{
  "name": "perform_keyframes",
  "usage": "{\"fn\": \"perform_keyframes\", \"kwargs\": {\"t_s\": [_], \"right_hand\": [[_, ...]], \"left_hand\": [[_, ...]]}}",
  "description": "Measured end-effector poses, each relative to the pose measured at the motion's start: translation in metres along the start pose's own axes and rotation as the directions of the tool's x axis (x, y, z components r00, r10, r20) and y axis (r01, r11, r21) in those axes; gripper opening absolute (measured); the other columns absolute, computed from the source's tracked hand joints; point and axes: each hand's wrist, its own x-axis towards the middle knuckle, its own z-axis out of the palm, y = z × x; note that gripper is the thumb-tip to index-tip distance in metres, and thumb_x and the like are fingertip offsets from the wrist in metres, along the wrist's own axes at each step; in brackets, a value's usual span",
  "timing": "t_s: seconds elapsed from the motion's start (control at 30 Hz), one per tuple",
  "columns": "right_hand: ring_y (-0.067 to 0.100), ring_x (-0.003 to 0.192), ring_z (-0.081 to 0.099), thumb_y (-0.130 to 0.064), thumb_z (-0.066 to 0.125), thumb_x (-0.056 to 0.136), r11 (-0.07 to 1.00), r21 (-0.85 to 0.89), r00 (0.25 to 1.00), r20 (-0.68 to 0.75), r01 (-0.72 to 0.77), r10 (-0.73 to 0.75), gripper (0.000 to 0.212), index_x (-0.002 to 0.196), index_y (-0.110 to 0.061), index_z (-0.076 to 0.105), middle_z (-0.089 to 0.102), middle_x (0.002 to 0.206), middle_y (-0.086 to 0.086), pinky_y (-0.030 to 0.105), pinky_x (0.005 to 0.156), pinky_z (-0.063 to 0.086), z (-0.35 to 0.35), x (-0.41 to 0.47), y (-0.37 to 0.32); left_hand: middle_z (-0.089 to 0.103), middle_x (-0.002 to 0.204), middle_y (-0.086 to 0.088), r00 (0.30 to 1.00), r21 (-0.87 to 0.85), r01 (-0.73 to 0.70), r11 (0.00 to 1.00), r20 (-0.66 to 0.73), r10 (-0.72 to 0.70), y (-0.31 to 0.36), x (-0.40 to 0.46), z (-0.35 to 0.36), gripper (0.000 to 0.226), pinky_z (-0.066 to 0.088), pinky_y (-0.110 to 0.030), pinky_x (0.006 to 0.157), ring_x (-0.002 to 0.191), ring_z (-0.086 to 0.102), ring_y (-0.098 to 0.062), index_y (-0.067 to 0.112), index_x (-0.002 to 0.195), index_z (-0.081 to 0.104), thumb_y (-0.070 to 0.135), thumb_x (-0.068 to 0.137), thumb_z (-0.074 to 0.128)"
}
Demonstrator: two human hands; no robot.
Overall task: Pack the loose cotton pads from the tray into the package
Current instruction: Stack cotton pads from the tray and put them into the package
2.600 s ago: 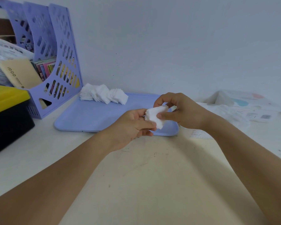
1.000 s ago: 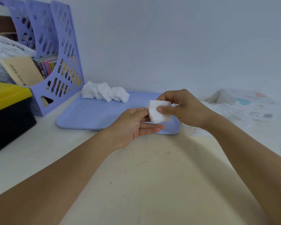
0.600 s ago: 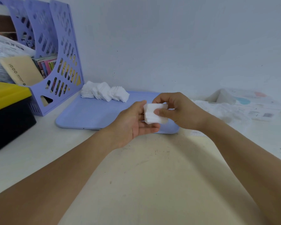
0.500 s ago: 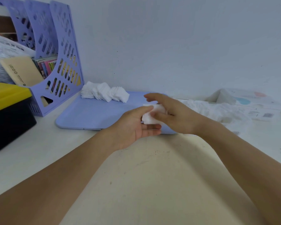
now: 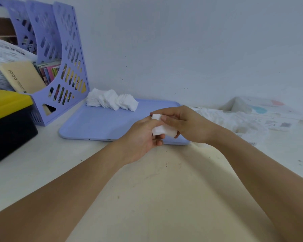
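Head view, the only one: both hands meet over the near edge of the lilac tray. The left hand cups a small stack of cotton pads while the right hand pinches it from above — squaring it up, I'd guess, so it slides in. More loose pads wait at the tray's far corner; the package lies on the worktop, right of the tray.
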Motion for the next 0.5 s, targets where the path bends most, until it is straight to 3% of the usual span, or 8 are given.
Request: {"fn": "perform_keyframes", "kwargs": {"t_s": [0.07,0.13,0.23,0.3,0.4,0.5], "right_hand": [[0.003,0.07,0.06,-0.011,0.052,0.105,1.0,0.027,1.0,0.01,-0.005,0.005,0.03,0.129,-0.018,0.067,0.07,0.082,-0.015,0.03,0.065,0.055,-0.007,0.0,-0.003],[0.01,0.078,0.066,-0.004,0.061,0.098,0.998,0.061,1.0,-0.022,0.005,-0.004,0.034,0.13,-0.015,0.066,0.072,0.094,0.001,0.034,0.071,0.059,-0.016,-0.002,-0.007],[0.016,0.071,0.069,-0.004,0.076,0.087,0.98,0.191,0.974,-0.206,-0.052,0.092,0.047,0.131,-0.012,0.062,0.064,0.088,0.012,0.03,0.065,0.06,-0.034,-0.013,-0.015],[0.02,0.067,0.067,-0.003,0.078,0.084,0.955,0.289,0.942,-0.294,-0.072,0.16,0.037,0.12,-0.005,0.067,0.062,0.078,0.013,0.032,0.064,0.062,-0.047,-0.022,-0.019],[0.018,0.068,0.065,-0.005,0.079,0.082,0.9,0.405,0.845,-0.415,-0.16,0.338,0.023,0.103,-0.002,0.07,0.065,0.078,0.008,0.025,0.058,0.056,-0.093,-0.05,-0.003],[0.018,0.074,0.067,-0.012,0.083,0.08,0.824,0.376,0.767,-0.335,-0.424,0.547,0.025,0.101,-0.01,0.071,0.07,0.09,0.008,0.023,0.061,0.054,-0.135,-0.077,0.017]], "left_hand": [[0.057,0.098,-0.011,1.0,-0.048,0.004,0.999,-0.003,-0.004,0.002,0.0,0.003,0.027,0.045,-0.027,0.057,0.066,0.054,-0.014,0.009,0.123,0.061,0.02,0.106,0.044],[0.058,0.09,-0.005,0.999,-0.048,-0.026,0.998,-0.032,0.024,0.005,0.0,0.008,0.029,0.044,-0.026,0.058,0.066,0.052,-0.013,0.01,0.122,0.06,0.025,0.109,0.039],[0.059,0.095,-0.008,0.991,-0.019,-0.117,0.993,-0.073,0.115,0.011,-0.002,0.028,0.027,0.046,-0.025,0.062,0.068,0.05,-0.013,0.007,0.12,0.059,0.017,0.11,0.036],[0.062,0.104,-0.01,0.99,-0.001,-0.133,0.991,-0.055,0.133,0.016,0.0,0.043,0.025,0.05,-0.025,0.065,0.074,0.056,-0.016,0.007,0.126,0.056,0.012,0.109,0.039],[0.062,0.109,0.0,0.97,0.313,-0.216,0.925,-0.039,0.24,0.022,0.015,0.072,0.028,0.052,-0.03,0.072,0.083,0.061,-0.015,0.018,0.13,0.049,0.017,0.103,0.055],[0.064,0.11,0.009,0.911,0.648,-0.356,0.674,0.081,0.404,0.014,0.027,0.096,0.03,0.045,-0.022,0.079,0.093,0.061,-0.01,0.026,0.124,0.056,0.029,0.096,0.066]]}}
